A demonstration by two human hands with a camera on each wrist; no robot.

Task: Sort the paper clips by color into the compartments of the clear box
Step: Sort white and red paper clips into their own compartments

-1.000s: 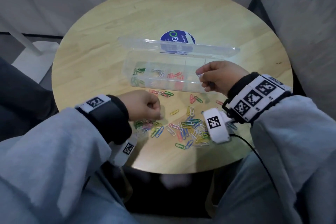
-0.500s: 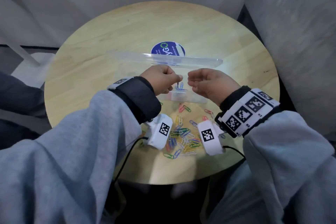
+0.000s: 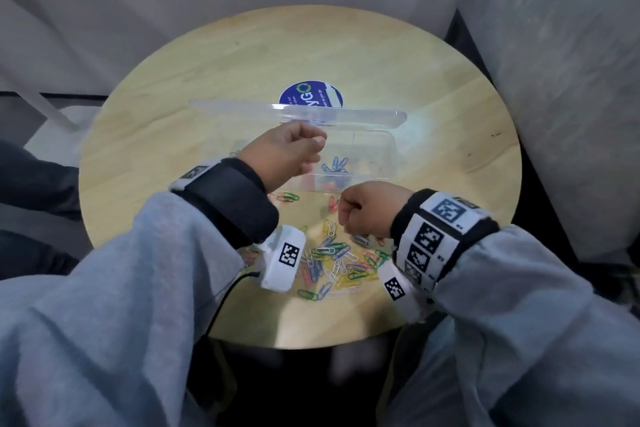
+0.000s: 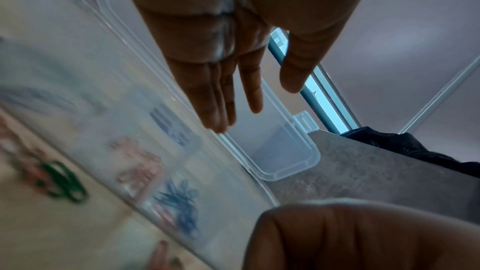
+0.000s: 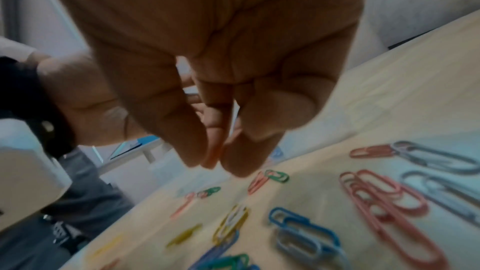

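Round table (image 3: 433, 87) holds 1 clear box (image 3: 367, 149), 2 hands above.

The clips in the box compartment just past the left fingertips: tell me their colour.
Blue clips; the head view shows them best.

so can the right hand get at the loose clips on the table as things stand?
Probably yes. The right hand hovers over the loose clips with fingertips pointing down at them; nothing lies between. The left hand is off over the clear box, out of the way.
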